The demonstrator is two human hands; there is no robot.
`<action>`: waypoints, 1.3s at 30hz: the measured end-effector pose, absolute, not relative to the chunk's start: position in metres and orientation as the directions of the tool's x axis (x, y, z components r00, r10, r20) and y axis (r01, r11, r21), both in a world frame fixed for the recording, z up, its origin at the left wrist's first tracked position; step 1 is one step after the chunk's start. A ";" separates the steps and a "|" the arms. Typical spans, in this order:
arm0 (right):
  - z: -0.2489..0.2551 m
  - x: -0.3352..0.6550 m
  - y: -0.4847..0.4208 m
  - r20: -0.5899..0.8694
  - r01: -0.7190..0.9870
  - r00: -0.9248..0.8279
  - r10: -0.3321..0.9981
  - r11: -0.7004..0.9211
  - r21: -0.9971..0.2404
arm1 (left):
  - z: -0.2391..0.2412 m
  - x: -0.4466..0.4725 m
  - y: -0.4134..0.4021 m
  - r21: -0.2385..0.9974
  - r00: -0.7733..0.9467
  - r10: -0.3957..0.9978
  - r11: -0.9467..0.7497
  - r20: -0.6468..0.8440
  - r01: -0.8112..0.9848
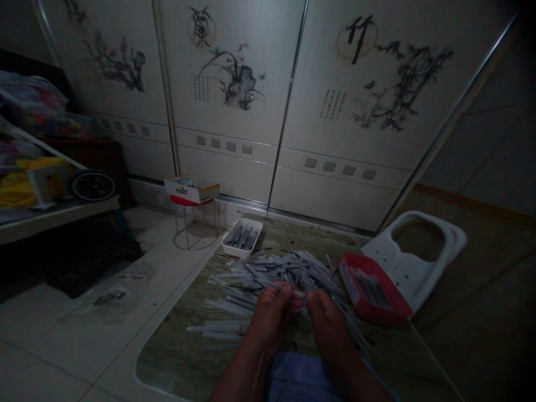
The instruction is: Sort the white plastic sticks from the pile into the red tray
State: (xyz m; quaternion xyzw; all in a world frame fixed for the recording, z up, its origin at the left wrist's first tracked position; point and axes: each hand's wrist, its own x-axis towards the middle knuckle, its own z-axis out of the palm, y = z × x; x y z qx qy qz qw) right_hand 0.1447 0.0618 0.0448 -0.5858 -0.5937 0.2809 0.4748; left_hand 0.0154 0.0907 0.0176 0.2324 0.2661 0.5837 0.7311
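Note:
Close together over the low table (167,354), my two hands have their fingers closed on a thin, pale, pen-like stick (298,293). My left hand (272,312) pinches one end; my right hand (329,318) has its thumb and fingers at the other. Dim light blurs the stick's details. Just beyond and below the hands spreads a loose pile of slim whitish tubes and dark sticks (288,265), like pen parts. Behind the pile, a white plastic tray (238,252) holds several dark-and-clear pens. At the right, a red box (379,314) holds more slim pieces.
A white plastic chair (435,268) stands beyond the red box. Back left, a red stool (186,201) carries an open shoe box (184,191). Tall sliding cabinet doors (226,123) close off the far side. A bench (62,209) with bags and a wheel is at the left.

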 end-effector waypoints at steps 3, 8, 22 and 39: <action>0.046 0.138 0.061 0.151 0.304 0.165 0.975 0.096 -0.948 | 0.018 0.015 0.090 0.677 0.152 0.984 0.174 -0.093 -0.715; 0.046 0.140 0.059 0.099 0.224 0.104 0.990 0.073 -0.972 | 0.024 0.014 0.087 0.669 0.125 0.982 0.188 -0.141 -0.719; 0.032 0.149 0.060 0.411 0.665 0.043 0.911 0.281 -0.692 | 0.020 0.013 0.092 0.560 0.167 0.966 0.252 -0.199 -0.789; 0.040 0.149 0.064 0.390 0.660 0.027 0.921 0.276 -0.699 | 0.019 0.011 0.092 0.492 0.210 0.950 0.301 -0.232 -0.817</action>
